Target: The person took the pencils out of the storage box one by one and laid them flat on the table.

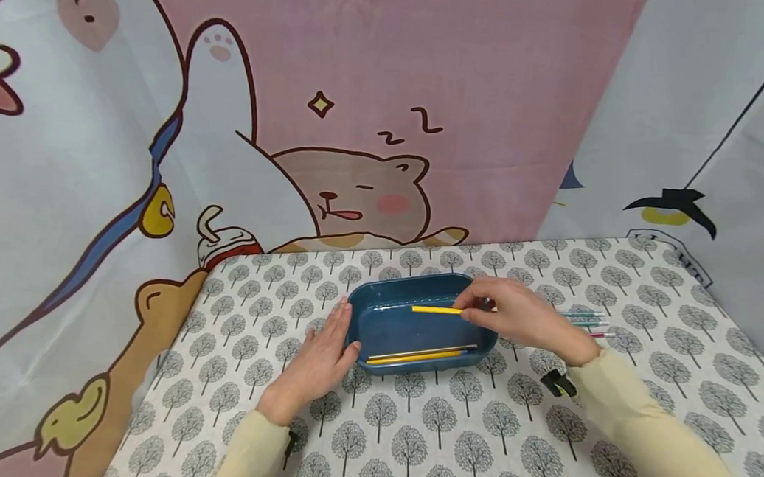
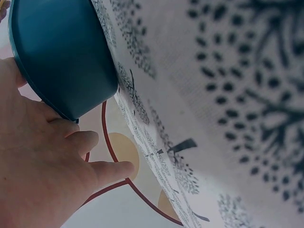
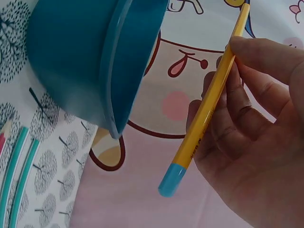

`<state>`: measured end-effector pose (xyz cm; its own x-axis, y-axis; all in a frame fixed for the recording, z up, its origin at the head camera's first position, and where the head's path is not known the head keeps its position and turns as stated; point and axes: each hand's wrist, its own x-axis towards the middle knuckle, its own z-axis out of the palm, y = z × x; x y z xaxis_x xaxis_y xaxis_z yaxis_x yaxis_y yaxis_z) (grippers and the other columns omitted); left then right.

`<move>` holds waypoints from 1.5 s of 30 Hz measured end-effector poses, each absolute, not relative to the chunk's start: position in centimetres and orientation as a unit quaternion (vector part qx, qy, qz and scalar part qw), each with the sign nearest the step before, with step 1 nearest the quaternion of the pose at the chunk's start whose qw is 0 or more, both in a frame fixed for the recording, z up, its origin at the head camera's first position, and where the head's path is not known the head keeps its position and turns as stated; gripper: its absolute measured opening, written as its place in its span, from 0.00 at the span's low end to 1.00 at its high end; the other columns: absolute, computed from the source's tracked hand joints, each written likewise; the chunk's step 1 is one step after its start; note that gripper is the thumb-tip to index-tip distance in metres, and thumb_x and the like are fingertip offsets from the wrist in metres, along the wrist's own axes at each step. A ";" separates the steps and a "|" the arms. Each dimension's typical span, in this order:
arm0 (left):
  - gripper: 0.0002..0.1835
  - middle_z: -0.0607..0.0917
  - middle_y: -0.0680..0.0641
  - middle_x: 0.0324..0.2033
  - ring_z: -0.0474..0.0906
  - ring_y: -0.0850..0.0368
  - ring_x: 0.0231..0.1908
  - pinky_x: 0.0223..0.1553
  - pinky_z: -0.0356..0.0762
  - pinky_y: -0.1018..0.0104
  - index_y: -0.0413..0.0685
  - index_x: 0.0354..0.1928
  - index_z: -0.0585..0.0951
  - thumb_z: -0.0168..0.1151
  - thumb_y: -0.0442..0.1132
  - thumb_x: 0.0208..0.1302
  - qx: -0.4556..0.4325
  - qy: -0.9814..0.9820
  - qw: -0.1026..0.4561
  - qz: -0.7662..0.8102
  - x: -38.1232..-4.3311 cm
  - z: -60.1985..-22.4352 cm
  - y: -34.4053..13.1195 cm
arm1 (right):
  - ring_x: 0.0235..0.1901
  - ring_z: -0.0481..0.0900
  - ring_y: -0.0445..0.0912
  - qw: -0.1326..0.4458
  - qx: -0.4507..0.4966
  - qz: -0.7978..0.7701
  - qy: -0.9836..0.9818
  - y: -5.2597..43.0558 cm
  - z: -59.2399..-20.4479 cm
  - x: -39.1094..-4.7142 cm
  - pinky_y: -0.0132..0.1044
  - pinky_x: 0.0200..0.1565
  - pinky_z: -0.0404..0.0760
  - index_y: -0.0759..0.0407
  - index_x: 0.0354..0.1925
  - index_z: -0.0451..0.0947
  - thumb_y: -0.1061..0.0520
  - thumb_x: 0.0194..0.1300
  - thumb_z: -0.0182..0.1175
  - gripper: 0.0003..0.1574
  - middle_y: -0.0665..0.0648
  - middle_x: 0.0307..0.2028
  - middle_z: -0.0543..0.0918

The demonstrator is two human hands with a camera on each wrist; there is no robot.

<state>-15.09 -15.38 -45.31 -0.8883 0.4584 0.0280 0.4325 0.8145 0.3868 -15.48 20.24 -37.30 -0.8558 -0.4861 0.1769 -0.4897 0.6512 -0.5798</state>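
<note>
A dark teal tray (image 1: 398, 330) sits on the table in the head view. Inside it, along the near wall, lie slender yellow pencils (image 1: 417, 357) beside a darker one. With straight fingers, my left hand (image 1: 317, 360) rests against the tray's left end; in the left wrist view its fingers touch the rim. Over the tray's right side, my right hand (image 1: 517, 314) pinches a yellow pencil (image 1: 435, 310) between thumb and fingers. The right wrist view shows that pencil's light blue end (image 3: 172, 180) below the hand. Its far tip is small and unclear.
To the right of the tray, partly behind my right forearm, lie teal pencils (image 1: 587, 323) and a red one (image 1: 603, 334). A tree-print cloth (image 1: 406, 451) covers the table. Behind it hangs a cartoon-printed curtain (image 1: 477, 76).
</note>
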 end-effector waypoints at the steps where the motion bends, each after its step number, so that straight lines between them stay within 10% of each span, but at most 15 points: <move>1: 0.39 0.44 0.42 0.82 0.45 0.44 0.80 0.73 0.50 0.27 0.41 0.83 0.43 0.43 0.53 0.82 0.234 0.952 0.034 0.194 -15.1 -45.3 -15.4 | 0.37 0.80 0.36 0.007 0.271 0.318 -0.909 20.4 -37.2 -15.4 0.40 0.43 0.84 0.48 0.45 0.87 0.60 0.70 0.68 0.08 0.40 0.38 0.83; 45: 0.40 0.42 0.45 0.82 0.44 0.45 0.81 0.74 0.49 0.29 0.41 0.83 0.43 0.44 0.52 0.83 0.229 0.952 0.045 0.200 -15.1 -45.3 -15.4 | 0.34 0.79 0.33 0.087 0.232 0.298 -0.922 28.4 -38.8 -11.9 0.30 0.35 0.84 0.50 0.43 0.89 0.69 0.61 0.71 0.16 0.39 0.36 0.83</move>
